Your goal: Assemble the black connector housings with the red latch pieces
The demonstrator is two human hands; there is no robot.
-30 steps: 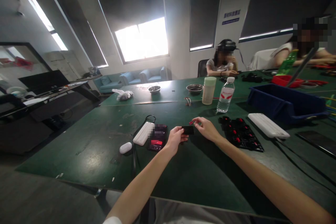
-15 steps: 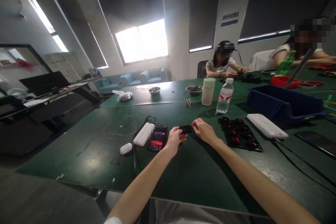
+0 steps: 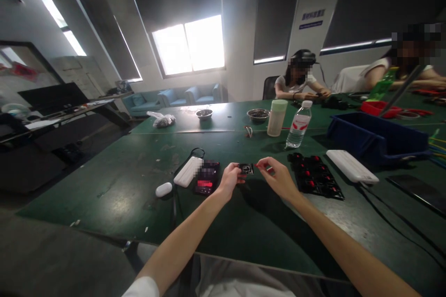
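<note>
Above the green table [image 3: 139,216], my left hand [image 3: 230,178] grips a small flat black piece [image 3: 247,168] with a pale marking on its face. Just right of that piece, my right hand [image 3: 277,176] is pinched on a tiny red part [image 3: 258,164] at its fingertips. A narrow gap seems to lie between the red part and the black piece. To the right of my right hand is a black tray [image 3: 318,176] holding several black and red pieces.
Left of my hands lie a phone [image 3: 206,181], a white power bank [image 3: 187,171] and a white earbud case [image 3: 163,189]. Beyond stand a bottle [image 3: 299,125], a green-lidded cup [image 3: 277,118] and metal bowls [image 3: 258,115]. A blue bin [image 3: 376,137] is at right; two people sit behind.
The black piece in my left hand has turned and now shows a pale marking. My right hand has drawn slightly right with the red part. The view has shifted a little.
</note>
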